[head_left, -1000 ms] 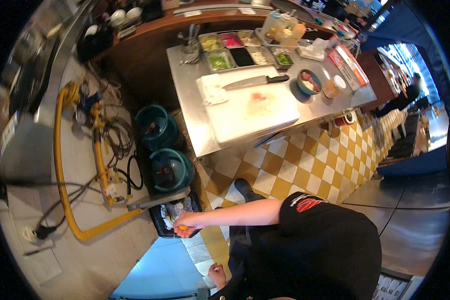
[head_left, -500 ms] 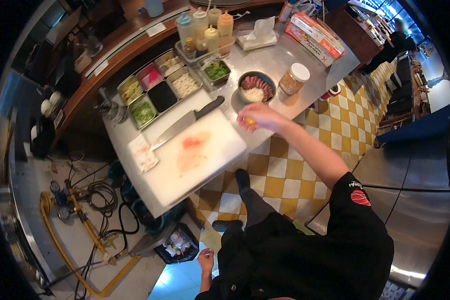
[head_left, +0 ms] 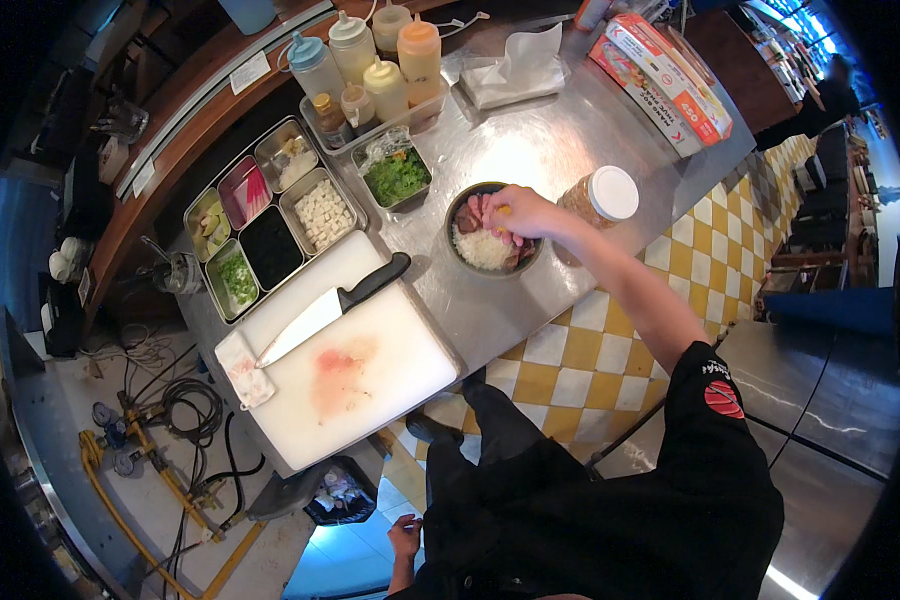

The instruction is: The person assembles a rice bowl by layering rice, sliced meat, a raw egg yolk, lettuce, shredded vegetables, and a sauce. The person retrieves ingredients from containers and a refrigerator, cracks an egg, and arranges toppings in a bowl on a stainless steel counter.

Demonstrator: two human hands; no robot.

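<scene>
Head view: fingers (head_left: 500, 212) pinch yellow bit (head_left: 505, 210) over bowl (head_left: 457, 255).

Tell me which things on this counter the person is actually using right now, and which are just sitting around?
In use:
right hand, with something small and yellow in its fingers
bowl of rice and pink pieces under that hand

Lying about:
knife on the stained cutting board
white-lidded jar
squeeze bottles
topping trays
left hand, hanging low by the floor

Bare steel counter (head_left: 530, 160) behind bowl (head_left: 460, 250), jar (head_left: 600, 200) right, knife (head_left: 335, 305) on board (head_left: 370, 380) left
</scene>
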